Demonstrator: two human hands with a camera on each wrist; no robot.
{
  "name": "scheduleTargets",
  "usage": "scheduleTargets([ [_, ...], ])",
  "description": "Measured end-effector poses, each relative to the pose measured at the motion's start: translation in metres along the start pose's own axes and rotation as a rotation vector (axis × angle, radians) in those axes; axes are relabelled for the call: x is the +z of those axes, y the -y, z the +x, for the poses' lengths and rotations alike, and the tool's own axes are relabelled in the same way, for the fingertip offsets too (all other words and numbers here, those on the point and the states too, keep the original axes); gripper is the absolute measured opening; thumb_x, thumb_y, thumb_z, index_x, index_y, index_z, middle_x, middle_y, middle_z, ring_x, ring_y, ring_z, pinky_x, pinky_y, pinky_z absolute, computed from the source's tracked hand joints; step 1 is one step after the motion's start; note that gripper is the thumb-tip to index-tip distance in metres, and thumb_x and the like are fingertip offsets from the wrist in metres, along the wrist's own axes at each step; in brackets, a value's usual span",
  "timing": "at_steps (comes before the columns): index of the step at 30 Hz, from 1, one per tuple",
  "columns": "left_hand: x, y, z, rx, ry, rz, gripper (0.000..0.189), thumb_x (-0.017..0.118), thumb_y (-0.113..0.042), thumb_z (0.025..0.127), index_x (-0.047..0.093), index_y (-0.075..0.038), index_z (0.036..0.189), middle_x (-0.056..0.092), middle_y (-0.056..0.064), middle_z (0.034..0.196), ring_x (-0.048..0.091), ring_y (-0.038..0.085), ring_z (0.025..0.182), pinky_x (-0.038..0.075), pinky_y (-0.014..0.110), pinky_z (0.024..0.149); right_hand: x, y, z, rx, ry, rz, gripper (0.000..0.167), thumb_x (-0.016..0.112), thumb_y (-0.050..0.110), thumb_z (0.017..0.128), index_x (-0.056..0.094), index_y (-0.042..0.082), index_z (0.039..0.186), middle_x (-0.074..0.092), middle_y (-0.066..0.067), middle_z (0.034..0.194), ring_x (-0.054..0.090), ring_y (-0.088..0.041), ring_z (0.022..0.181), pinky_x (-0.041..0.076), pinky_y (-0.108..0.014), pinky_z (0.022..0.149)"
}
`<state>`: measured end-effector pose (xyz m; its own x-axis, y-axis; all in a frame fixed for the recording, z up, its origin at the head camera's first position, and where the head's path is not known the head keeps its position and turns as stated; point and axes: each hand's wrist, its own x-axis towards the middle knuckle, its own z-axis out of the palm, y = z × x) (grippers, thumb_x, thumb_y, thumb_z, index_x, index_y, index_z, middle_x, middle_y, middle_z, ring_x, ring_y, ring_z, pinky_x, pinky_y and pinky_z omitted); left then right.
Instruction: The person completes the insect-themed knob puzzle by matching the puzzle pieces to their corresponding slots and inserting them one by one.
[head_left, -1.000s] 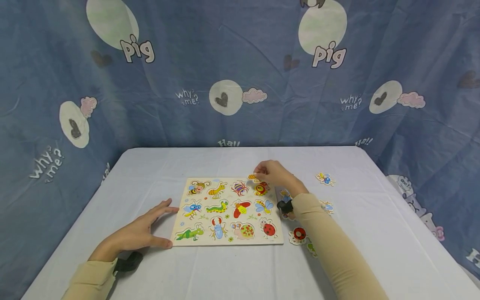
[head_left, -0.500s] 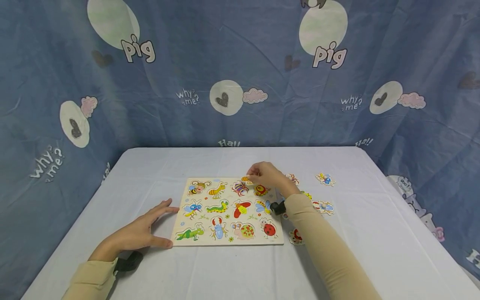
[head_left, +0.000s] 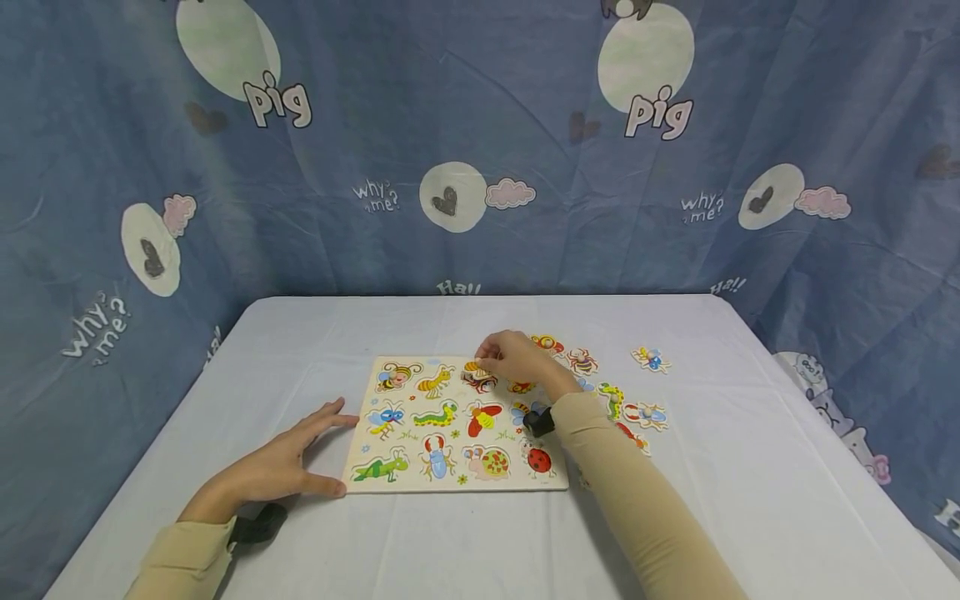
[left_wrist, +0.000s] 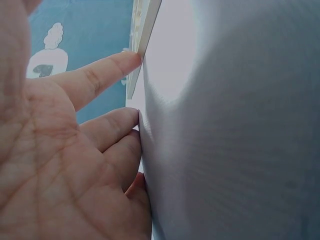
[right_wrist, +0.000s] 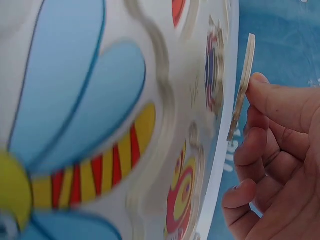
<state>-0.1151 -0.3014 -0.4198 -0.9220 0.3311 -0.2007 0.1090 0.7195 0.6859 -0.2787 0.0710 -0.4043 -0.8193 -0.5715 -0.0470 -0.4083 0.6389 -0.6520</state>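
Note:
My right hand [head_left: 513, 358] pinches a yellow striped wooden puzzle piece [head_left: 472, 367] over the back edge of the puzzle board [head_left: 457, 490]. In the right wrist view the piece [right_wrist: 244, 82] is seen edge-on, held at the thumb tip and raised off the board. Beneath it in the head view lies the spider picture [head_left: 480, 384], partly covered. At the board's left side my left hand [head_left: 281, 458] is spread, index fingertip and thumb at the board's edge. The left wrist view shows the index finger [left_wrist: 102, 75] touching that edge.
Loose insect pieces lie right of the board, among them a spider piece [head_left: 582, 361], a green caterpillar piece [head_left: 611, 400], a blue beetle piece [head_left: 647, 415] and a small blue-and-yellow piece [head_left: 651, 359]. A blue printed curtain [head_left: 480, 100] hangs behind the white table [head_left: 300, 333].
My right hand has moved left with the striped piece, from the board's back right corner to over the spider picture. More loose pieces show behind the arm. The left hand stays put.

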Motion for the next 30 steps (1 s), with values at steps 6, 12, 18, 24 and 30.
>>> scheduleTargets([
  [6, 0.000, 0.001, 0.000, -0.003, 0.000, -0.004, 0.100, 0.099, -0.035, 0.073, 0.051, -0.017, 0.158, 0.012, 0.028, 0.179, 0.007, 0.061, 0.162, 0.012, 0.086, 0.120, 0.010, 0.009, 0.005, -0.010, 0.018, -0.007, 0.016, 0.067, 0.019, 0.108, 0.075, 0.006, 0.112, 0.073, -0.006, 0.094, 0.055, -0.011, 0.073, 0.046, -0.022, 0.068],
  [12, 0.000, 0.001, 0.000, -0.003, 0.002, 0.006, 0.100, 0.099, -0.034, 0.073, 0.050, -0.017, 0.158, 0.012, 0.028, 0.178, 0.007, 0.062, 0.161, 0.012, 0.087, 0.119, 0.020, 0.014, 0.011, -0.025, 0.026, 0.004, 0.015, 0.067, 0.019, 0.108, 0.075, 0.006, 0.111, 0.072, -0.005, 0.091, 0.055, -0.011, 0.072, 0.047, -0.021, 0.068],
  [18, 0.001, 0.001, 0.000, 0.013, -0.003, 0.016, 0.099, 0.099, -0.035, 0.073, 0.051, -0.017, 0.158, 0.013, 0.029, 0.178, 0.009, 0.062, 0.161, 0.014, 0.086, 0.119, 0.025, 0.023, 0.014, -0.033, 0.035, 0.023, 0.016, 0.068, 0.019, 0.108, 0.075, 0.006, 0.110, 0.072, -0.004, 0.090, 0.053, -0.010, 0.068, 0.045, -0.021, 0.065],
  [24, 0.002, 0.002, 0.001, 0.012, -0.003, 0.015, 0.099, 0.099, -0.036, 0.072, 0.051, -0.018, 0.158, 0.013, 0.029, 0.178, 0.008, 0.062, 0.161, 0.013, 0.086, 0.120, 0.031, 0.028, 0.019, -0.023, 0.051, 0.037, 0.015, 0.068, 0.019, 0.108, 0.075, 0.006, 0.110, 0.068, -0.001, 0.082, 0.050, -0.010, 0.057, 0.044, -0.021, 0.056],
  [30, 0.001, 0.002, 0.001, 0.011, -0.002, 0.017, 0.099, 0.099, -0.036, 0.073, 0.051, -0.017, 0.158, 0.013, 0.029, 0.178, 0.008, 0.061, 0.161, 0.013, 0.086, 0.120, 0.035, 0.036, 0.020, -0.019, 0.068, 0.032, 0.014, 0.067, 0.019, 0.108, 0.075, 0.008, 0.109, 0.072, -0.003, 0.092, 0.055, -0.012, 0.073, 0.046, -0.022, 0.067],
])
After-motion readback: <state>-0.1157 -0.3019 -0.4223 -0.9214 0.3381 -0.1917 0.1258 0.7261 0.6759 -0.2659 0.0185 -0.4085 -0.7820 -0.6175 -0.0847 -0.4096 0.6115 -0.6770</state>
